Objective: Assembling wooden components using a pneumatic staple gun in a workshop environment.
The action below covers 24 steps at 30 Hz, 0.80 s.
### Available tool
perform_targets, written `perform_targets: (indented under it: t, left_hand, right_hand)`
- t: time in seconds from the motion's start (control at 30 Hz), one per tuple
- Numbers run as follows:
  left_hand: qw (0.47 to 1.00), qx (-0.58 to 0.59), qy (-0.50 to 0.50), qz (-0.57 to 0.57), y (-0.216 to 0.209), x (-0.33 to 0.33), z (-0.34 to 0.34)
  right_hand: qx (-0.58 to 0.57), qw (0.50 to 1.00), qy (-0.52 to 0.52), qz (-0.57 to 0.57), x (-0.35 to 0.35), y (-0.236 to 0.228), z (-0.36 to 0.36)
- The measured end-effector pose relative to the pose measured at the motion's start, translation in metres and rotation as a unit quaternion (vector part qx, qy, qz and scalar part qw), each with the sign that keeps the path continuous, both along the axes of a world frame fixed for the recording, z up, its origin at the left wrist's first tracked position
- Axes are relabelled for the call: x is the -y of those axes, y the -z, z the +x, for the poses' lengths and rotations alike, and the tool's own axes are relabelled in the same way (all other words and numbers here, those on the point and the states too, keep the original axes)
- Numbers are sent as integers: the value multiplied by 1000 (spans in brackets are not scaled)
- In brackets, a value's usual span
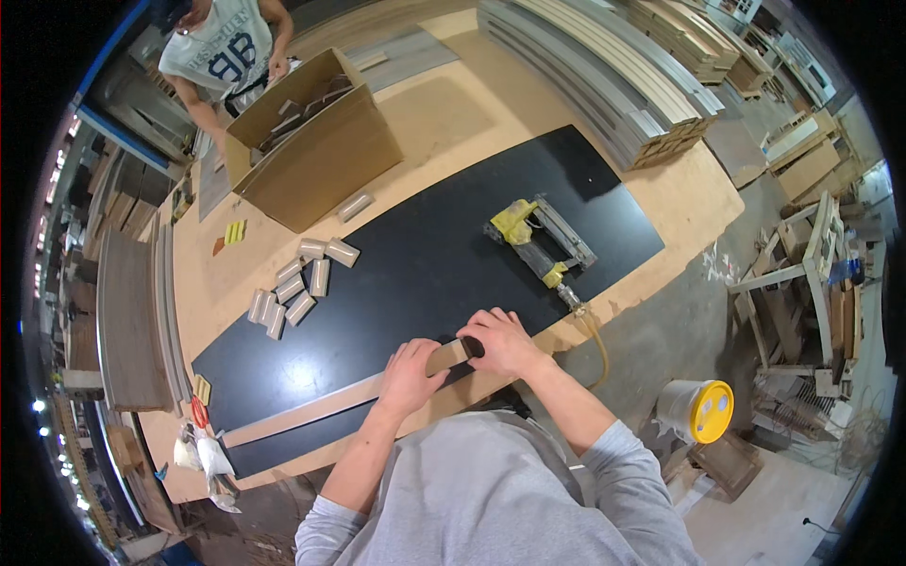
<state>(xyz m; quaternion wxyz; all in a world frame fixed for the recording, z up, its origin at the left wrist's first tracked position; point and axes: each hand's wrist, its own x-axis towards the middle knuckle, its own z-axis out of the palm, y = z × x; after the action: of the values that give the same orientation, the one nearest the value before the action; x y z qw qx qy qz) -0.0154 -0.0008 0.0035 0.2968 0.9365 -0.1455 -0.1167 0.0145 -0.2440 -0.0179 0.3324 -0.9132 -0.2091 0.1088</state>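
Holding one long wooden strip (307,408) along the near side of one black panel (406,274).
Clamped on it with left hand (411,375) toward the right end, right hand (500,341) at the dark tip; could skew or slip under uneven pressure. Counted beyond: ten small wooden blocks (320,277) (nine clustered, one apart), one nail gun (540,241), one cardboard box (326,156).

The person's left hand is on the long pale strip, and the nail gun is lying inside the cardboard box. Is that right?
Not quite: the nail gun isn't inside the cardboard box. The head view shows it lying on the black board. The left hand is indeed on the long pale strip.
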Motion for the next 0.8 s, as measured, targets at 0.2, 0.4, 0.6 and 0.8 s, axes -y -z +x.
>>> perform_targets:
  t: [0.2,0.4,0.6,0.8]
  left_hand:
    - [999,10,5,37,1,8,2]
    - [998,28,17,50,5,9,2]
    - [996,44,45,70,12,7,5]
    - [993,61,64,81,17,5,6]
  right_hand:
    - [12,1000,2,0,1,6,-1]
    - [21,1000,10,1,2,10,-2]
    - [5,1000,4,7,3,11,2]
    - [11,1000,11,-3,1,14,2]
